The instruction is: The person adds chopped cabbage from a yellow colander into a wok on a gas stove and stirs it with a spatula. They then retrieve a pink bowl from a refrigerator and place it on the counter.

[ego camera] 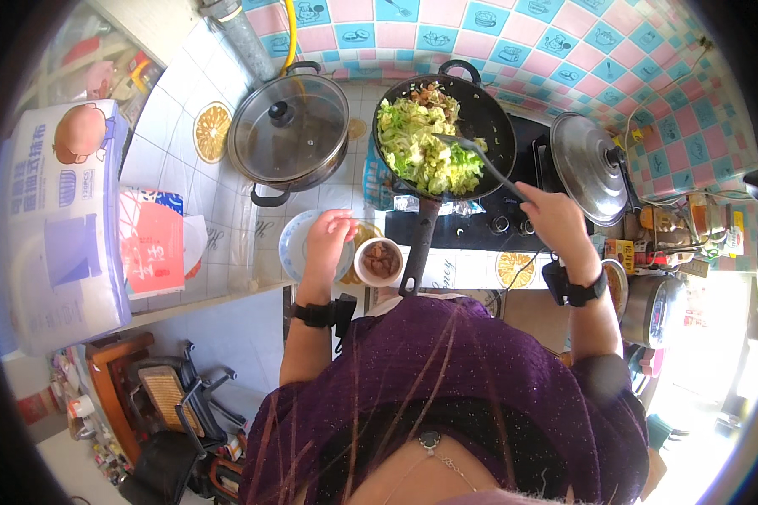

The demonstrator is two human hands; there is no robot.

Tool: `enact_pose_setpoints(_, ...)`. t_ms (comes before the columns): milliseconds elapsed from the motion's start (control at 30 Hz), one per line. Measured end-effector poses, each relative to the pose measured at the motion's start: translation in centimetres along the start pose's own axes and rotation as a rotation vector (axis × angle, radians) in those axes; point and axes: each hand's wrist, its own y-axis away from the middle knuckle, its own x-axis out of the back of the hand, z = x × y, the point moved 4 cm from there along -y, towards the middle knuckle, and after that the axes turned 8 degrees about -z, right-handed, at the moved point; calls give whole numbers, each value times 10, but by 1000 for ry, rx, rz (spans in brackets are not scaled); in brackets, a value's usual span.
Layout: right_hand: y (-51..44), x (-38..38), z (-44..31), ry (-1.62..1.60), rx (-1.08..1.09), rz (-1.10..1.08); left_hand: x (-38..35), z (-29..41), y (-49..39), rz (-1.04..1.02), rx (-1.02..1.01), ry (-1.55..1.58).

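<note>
My right hand (557, 219) grips the handle of a dark spatula (496, 165). Its blade rests among chopped cabbage (424, 142) in a black frying pan (500, 120). Browned bits of food (431, 95) lie at the pan's far side, partly under the cabbage. The pan's long handle points towards me. My left hand (332, 232) holds nothing and hovers over a pale plate with a blue-patterned rim (292, 246), fingers loosely bent. Beside that hand is a small white bowl (361, 273) with brown meat-like pieces (381, 260) in it.
A lidded pot (290, 136) stands left of the pan. The pan sits over a black cooktop (467, 227). To the right, a domed metal lid (587, 167) leans near seasoning containers (663, 221) and a rice cooker (654, 312). A large wipes package (69, 227) occupies the left.
</note>
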Motion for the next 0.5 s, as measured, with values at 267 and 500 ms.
enact_pose_setpoints(267,-137,-19,7,60,-36,144,5,-2,2,-46,-2,-24)
enact_pose_setpoints(500,-135,-54,-26,4,248,0,17,-4,9,-68,31,-22)
